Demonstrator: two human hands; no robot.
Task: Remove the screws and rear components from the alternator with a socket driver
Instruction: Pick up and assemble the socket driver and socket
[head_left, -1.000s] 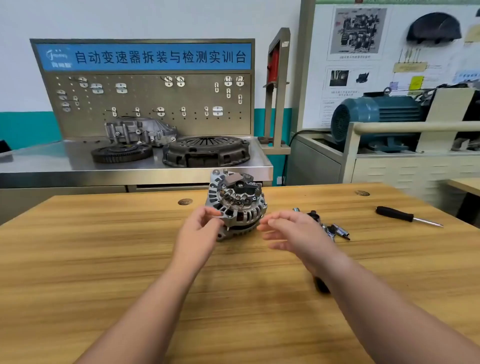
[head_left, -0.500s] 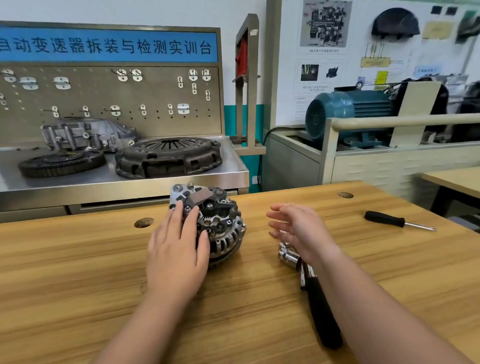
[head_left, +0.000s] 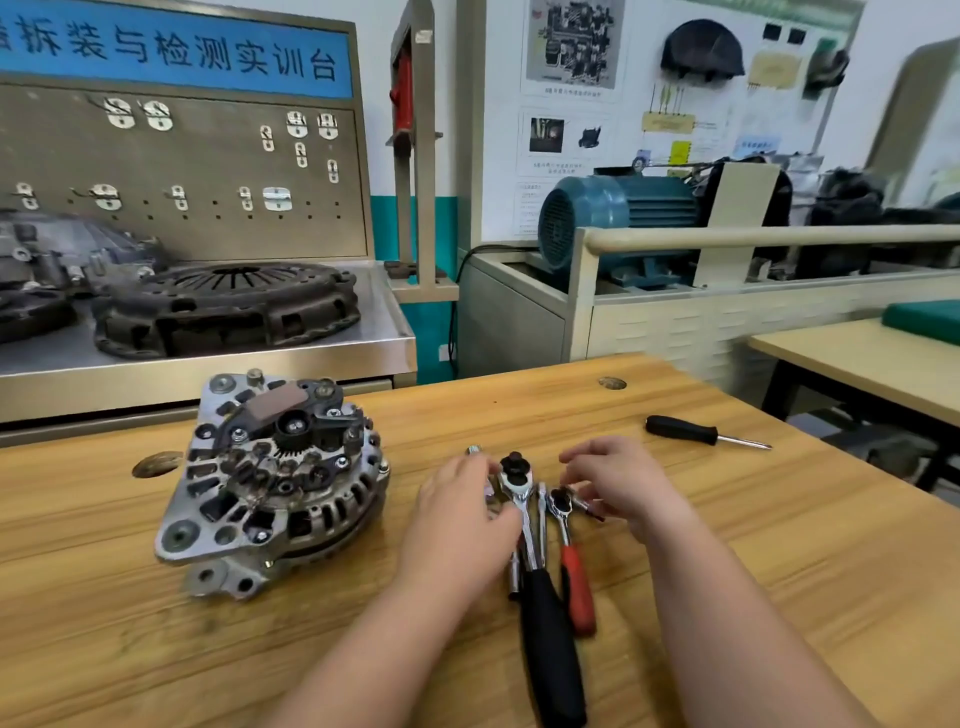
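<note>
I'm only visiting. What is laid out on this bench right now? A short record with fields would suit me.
Alternator: on the wooden table, left of both hands, untouched, rear parts in place.
Left hand: beside the head of the black-handled ratchet; grip unclear.
Right hand: fingers curled near the red-handled ratchet; grip unclear.
Screwdriver: lying apart, to the right.

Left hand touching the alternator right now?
Apart. The head view shows a strip of bare wooden table between the left hand and the alternator; the hand lies beside the black-handled ratchet.
</note>
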